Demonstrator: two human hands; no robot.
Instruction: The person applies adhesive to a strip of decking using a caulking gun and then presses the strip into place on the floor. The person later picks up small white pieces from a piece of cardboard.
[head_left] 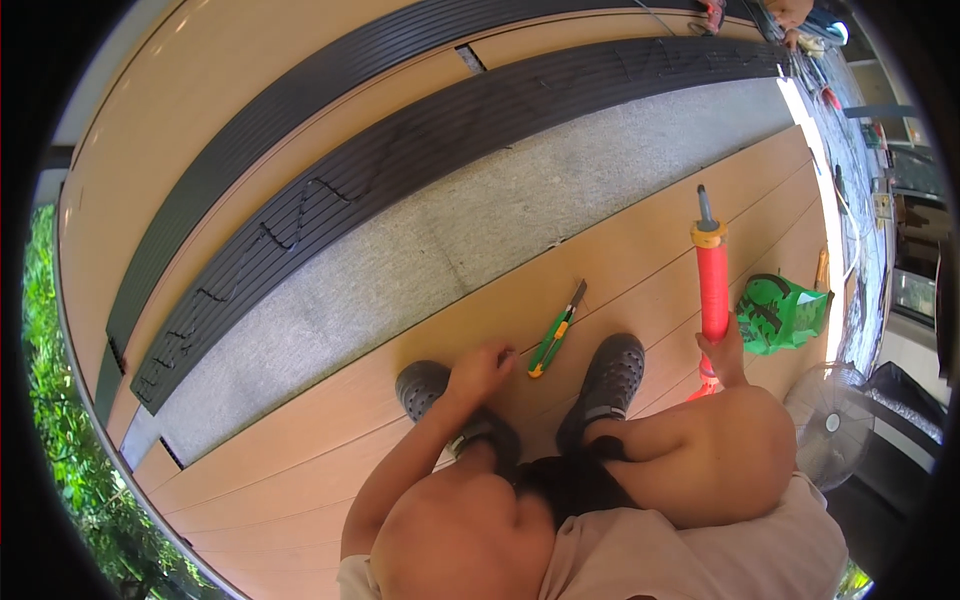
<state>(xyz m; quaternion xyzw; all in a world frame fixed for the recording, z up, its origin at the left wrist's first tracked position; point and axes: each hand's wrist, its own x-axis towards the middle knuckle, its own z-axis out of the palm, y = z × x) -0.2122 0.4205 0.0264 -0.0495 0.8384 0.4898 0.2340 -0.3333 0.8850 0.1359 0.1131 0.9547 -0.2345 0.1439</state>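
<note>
My right hand [725, 352] is closed around a caulking gun [712, 285] with a red barrel, a yellow front cap and a grey nozzle pointing up and away from me. My left hand [480, 372] hovers by my left shoe with its fingers curled together; whatever they hold, if anything, is too small to make out. Between my shoes a green and yellow utility knife [556, 330] lies on the brown boards [400, 425], its blade end pointing away. Farther off, a dark ribbed plank [400, 165] bears squiggly lines of black adhesive.
A grey bare strip [430, 235] runs between the boards and the dark plank. On the right lie a green plastic bag [780, 312] and a round fan [832, 424]. Another person's hand [790, 12] shows at the far right. Green plants [80, 430] border the left edge.
</note>
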